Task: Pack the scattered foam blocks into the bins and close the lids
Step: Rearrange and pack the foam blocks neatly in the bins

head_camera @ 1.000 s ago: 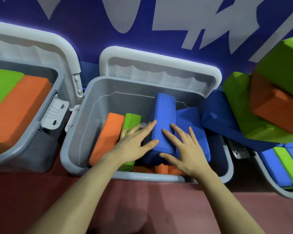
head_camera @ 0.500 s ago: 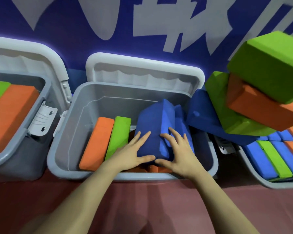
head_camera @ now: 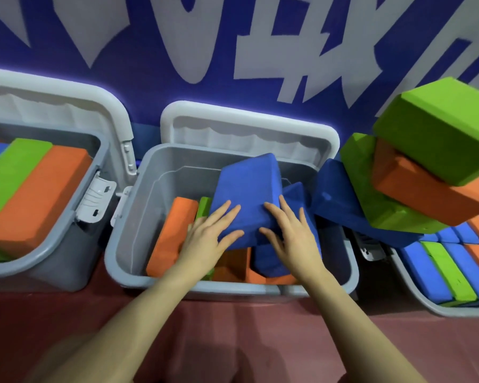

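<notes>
Blue rectangular foam block (head_camera: 246, 197) now tipped up in the middle grey plastic bin (head_camera: 127, 244), not seated; left hand (head_camera: 208, 233) and right hand (head_camera: 293, 233) pressing flat, fingers spread.

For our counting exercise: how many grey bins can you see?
3. The left bin by the left edge, the middle bin under both hands, the right bin at the right edge, partly cut off. Others may lie outside the view.

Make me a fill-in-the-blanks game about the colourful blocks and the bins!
1. Both hands, the left hand and right hand, press on a ____ block.
2. The middle bin has its lid ____.
3. Leftmost in the middle bin lies an ____ block.
4. The pile's top block is ____.

Missing words: blue; open; orange; green
</notes>
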Available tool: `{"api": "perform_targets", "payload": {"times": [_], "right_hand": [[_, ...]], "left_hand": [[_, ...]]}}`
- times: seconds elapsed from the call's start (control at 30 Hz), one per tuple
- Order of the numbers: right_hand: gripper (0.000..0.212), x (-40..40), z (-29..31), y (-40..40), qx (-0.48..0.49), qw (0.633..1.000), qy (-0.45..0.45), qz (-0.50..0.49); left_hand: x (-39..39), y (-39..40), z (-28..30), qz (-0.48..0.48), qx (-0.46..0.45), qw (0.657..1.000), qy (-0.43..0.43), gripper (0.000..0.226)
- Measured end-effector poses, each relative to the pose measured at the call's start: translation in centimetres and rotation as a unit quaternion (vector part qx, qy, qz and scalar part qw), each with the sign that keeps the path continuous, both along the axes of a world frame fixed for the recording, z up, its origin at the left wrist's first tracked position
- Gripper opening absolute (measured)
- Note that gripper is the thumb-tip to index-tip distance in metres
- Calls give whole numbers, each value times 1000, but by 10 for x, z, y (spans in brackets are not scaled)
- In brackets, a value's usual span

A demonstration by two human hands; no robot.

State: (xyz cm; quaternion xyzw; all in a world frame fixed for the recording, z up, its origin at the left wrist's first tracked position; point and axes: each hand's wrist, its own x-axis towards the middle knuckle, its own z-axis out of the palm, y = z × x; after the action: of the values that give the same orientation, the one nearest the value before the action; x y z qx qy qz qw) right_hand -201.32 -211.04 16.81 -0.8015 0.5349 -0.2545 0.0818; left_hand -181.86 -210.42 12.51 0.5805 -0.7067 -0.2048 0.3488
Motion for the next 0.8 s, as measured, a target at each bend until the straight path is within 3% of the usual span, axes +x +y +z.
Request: {"api": "perform_targets", "payload": {"times": [0.37, 0.5, 0.8], "right_hand": [[34, 18, 152, -32, -209, 977, -14, -26], [34, -9, 199, -35, -247, 966, -18, -70], [41, -117, 256, -13, -306, 934, -81, -167]], "left_hand": [[9, -43, 158, 32, -191, 979, 58, 54], [-28, -53, 215, 15, -246, 966, 80, 55], [-140, -63, 304, -57, -340, 938, 23, 53]]}}
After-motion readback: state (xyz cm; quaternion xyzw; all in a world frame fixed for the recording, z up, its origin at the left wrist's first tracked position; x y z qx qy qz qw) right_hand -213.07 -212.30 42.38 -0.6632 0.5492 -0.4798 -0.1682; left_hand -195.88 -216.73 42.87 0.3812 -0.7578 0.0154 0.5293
